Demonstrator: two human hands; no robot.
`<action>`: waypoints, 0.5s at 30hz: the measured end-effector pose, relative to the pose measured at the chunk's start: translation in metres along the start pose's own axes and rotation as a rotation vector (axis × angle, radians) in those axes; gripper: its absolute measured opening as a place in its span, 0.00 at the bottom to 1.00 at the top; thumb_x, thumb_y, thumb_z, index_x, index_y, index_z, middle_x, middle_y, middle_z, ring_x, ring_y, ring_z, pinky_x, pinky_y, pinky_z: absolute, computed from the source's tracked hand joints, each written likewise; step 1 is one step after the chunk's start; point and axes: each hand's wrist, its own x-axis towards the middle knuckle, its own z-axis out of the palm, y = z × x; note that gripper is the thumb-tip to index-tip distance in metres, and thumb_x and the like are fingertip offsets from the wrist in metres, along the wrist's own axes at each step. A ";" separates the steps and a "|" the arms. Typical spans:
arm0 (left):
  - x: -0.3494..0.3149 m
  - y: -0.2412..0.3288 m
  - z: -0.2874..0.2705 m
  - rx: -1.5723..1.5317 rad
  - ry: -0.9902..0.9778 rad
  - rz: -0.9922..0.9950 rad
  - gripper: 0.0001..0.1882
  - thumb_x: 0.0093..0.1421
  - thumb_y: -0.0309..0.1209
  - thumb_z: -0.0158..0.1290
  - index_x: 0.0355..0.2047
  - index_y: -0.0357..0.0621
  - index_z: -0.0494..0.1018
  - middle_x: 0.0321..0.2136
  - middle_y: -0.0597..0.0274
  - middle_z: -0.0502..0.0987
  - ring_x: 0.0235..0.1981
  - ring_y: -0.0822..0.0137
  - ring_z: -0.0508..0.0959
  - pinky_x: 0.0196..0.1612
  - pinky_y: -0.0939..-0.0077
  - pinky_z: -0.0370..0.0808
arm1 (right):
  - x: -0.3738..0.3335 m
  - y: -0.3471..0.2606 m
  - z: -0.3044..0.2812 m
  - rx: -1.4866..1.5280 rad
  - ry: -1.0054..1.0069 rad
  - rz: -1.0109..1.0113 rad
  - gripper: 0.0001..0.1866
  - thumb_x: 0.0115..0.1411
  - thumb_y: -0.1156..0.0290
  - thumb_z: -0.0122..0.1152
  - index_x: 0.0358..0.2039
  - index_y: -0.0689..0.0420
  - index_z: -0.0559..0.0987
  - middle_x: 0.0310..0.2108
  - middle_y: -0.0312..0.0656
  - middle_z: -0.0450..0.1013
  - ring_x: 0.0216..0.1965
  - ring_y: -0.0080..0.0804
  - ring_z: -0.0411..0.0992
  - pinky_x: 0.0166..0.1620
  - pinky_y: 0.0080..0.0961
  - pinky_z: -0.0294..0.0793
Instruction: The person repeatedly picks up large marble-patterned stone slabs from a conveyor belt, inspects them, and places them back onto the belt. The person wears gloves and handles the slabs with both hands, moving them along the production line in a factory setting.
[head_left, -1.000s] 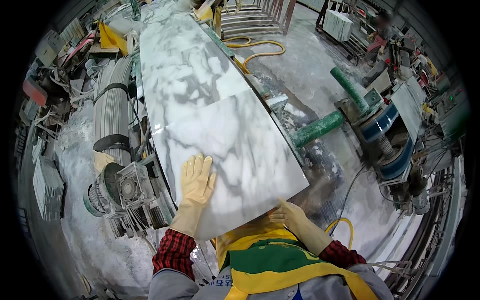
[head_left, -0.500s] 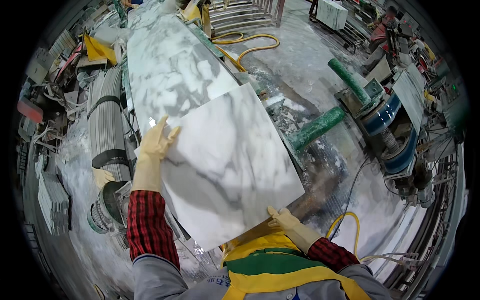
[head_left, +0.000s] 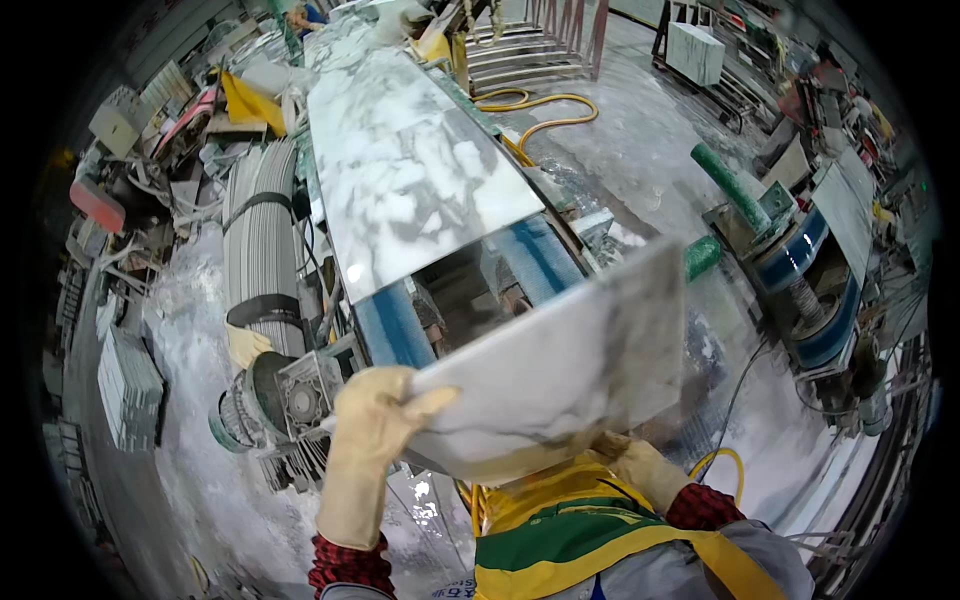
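Note:
A square white marble tile (head_left: 540, 385) with grey veins is tilted steeply in front of my body, close to my yellow and green apron (head_left: 575, 525). My left hand (head_left: 378, 415), in a cream rubber glove, grips its left corner, the thumb lying over the face. Behind the lower right edge of the tile is my right hand (head_left: 640, 465), also gloved; its fingers are mostly hidden by the tile. Beyond the tile, a long veined marble slab (head_left: 420, 180) lies on a conveyor with blue belts (head_left: 395, 322), whose near end is uncovered.
Left of the conveyor stand a strapped bundle of grey strips (head_left: 262, 230), a motor (head_left: 300, 395) and a loose glove (head_left: 247, 345). Green rollers (head_left: 730, 185) and another belt machine (head_left: 800, 250) are at the right. A yellow hose (head_left: 560, 122) loops across the wet floor.
The tile has come off the conveyor's near end toward my body and tipped up from nearly flat. Both hands moved with it, uncovering the blue belts.

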 end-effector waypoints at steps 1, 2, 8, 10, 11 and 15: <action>-0.017 0.002 0.007 0.018 0.027 0.055 0.23 0.51 0.50 0.79 0.29 0.43 0.87 0.28 0.55 0.87 0.32 0.55 0.87 0.41 0.65 0.83 | -0.009 -0.011 -0.011 0.016 0.002 -0.032 0.30 0.67 0.63 0.71 0.63 0.65 0.72 0.53 0.55 0.79 0.50 0.55 0.83 0.59 0.50 0.84; -0.027 -0.001 0.023 -0.248 0.173 0.187 0.34 0.53 0.63 0.74 0.26 0.39 0.87 0.25 0.53 0.87 0.28 0.54 0.88 0.37 0.64 0.85 | -0.019 -0.022 -0.022 0.028 0.016 -0.077 0.29 0.67 0.65 0.71 0.63 0.64 0.73 0.54 0.54 0.80 0.51 0.54 0.83 0.59 0.51 0.84; -0.032 0.041 0.070 -0.651 0.188 0.516 0.17 0.56 0.32 0.79 0.24 0.37 0.82 0.27 0.52 0.88 0.24 0.61 0.87 0.28 0.71 0.79 | -0.095 -0.106 -0.099 0.047 0.065 -0.367 0.30 0.66 0.75 0.70 0.68 0.59 0.75 0.57 0.52 0.81 0.53 0.52 0.82 0.63 0.52 0.81; -0.022 0.064 0.080 -0.657 0.144 0.532 0.18 0.54 0.32 0.81 0.27 0.38 0.79 0.25 0.53 0.86 0.24 0.58 0.85 0.29 0.71 0.77 | -0.110 -0.135 -0.166 -0.049 -0.049 -0.396 0.27 0.67 0.73 0.70 0.65 0.63 0.76 0.52 0.48 0.83 0.53 0.50 0.82 0.60 0.50 0.82; -0.018 0.081 0.085 -0.634 0.142 0.431 0.18 0.54 0.32 0.80 0.27 0.38 0.80 0.25 0.54 0.85 0.24 0.59 0.84 0.30 0.71 0.77 | -0.123 -0.142 -0.163 -0.116 0.084 -0.442 0.27 0.67 0.72 0.70 0.65 0.63 0.77 0.52 0.48 0.83 0.53 0.49 0.83 0.60 0.49 0.83; 0.014 0.147 0.129 -0.903 -0.051 0.088 0.19 0.64 0.41 0.74 0.32 0.36 0.84 0.24 0.65 0.81 0.27 0.74 0.77 0.33 0.73 0.75 | -0.214 -0.219 -0.119 -0.387 0.428 -0.552 0.30 0.67 0.68 0.73 0.66 0.64 0.76 0.53 0.46 0.83 0.53 0.42 0.82 0.58 0.44 0.82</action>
